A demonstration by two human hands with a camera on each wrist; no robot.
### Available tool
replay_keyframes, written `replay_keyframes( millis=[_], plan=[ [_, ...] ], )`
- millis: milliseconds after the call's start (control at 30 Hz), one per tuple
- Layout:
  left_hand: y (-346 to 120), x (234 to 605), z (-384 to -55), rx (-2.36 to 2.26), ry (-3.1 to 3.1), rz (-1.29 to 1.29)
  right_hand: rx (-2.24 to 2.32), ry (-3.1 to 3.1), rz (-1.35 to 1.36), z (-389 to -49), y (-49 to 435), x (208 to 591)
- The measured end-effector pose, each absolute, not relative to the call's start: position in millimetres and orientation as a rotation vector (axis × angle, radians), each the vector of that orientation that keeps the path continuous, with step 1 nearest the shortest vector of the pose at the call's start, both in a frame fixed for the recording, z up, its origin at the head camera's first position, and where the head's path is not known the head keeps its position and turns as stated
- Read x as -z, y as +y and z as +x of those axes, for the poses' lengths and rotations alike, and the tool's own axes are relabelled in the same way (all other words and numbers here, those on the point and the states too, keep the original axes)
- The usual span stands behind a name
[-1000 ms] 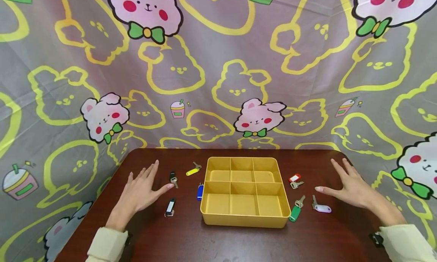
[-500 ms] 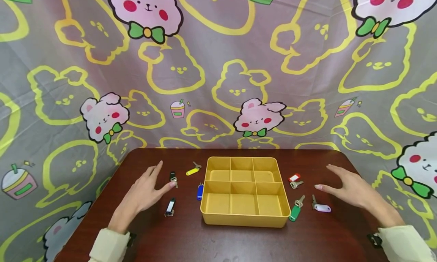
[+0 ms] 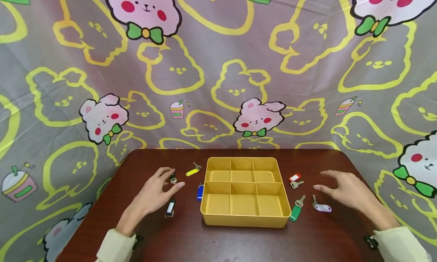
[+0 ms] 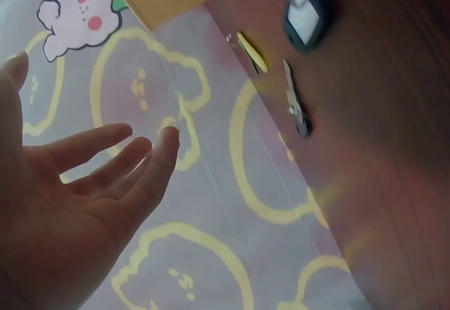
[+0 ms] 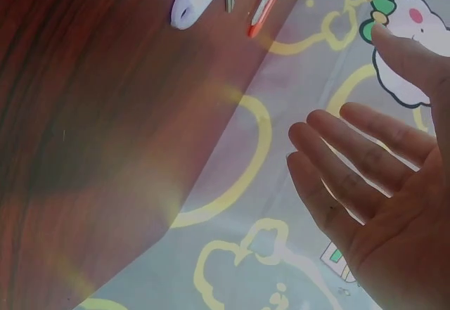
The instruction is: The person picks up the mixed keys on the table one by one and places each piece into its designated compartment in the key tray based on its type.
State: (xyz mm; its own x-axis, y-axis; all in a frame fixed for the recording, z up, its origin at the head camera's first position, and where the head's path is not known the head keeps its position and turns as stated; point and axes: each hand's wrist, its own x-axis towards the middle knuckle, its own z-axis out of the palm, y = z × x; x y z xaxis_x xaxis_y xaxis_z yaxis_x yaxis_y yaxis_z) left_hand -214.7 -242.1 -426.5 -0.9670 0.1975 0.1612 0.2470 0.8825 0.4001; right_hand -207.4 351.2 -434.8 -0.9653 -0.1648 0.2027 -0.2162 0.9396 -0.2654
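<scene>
My left hand (image 3: 151,193) hovers over the table's left side, fingers relaxed and holding nothing. Partly behind its fingers lies a key with a black tag (image 3: 173,178); nearer me is another black-tagged key (image 3: 170,208). A yellow-tagged key (image 3: 193,171) and a blue-tagged key (image 3: 200,192) lie further right. On the other side my right hand (image 3: 348,188) hangs with bent, loose fingers and nothing in them. Left of it are a red-tagged key (image 3: 295,178), a green-tagged key (image 3: 296,212) and a key with a pale purple tag (image 3: 322,207).
Between the hands stands a yellow tray (image 3: 246,221) divided into several compartments, with nothing in them. The dark wooden table (image 3: 225,245) meets a patterned cloth (image 3: 211,102) along its back and sides.
Both hands have moved inward toward the tray, and their fingers have bent more. The left fingers now overlap the upper black-tagged key. The keys and tray stay in place.
</scene>
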Motion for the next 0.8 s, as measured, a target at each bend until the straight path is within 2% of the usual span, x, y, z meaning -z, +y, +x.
replay_keyframes(
  millis=[800],
  plan=[
    [-200, 434, -213, 0.547, -2.952, -0.509, -0.472, -2.859, 0.387, -188, 342, 443]
  ],
)
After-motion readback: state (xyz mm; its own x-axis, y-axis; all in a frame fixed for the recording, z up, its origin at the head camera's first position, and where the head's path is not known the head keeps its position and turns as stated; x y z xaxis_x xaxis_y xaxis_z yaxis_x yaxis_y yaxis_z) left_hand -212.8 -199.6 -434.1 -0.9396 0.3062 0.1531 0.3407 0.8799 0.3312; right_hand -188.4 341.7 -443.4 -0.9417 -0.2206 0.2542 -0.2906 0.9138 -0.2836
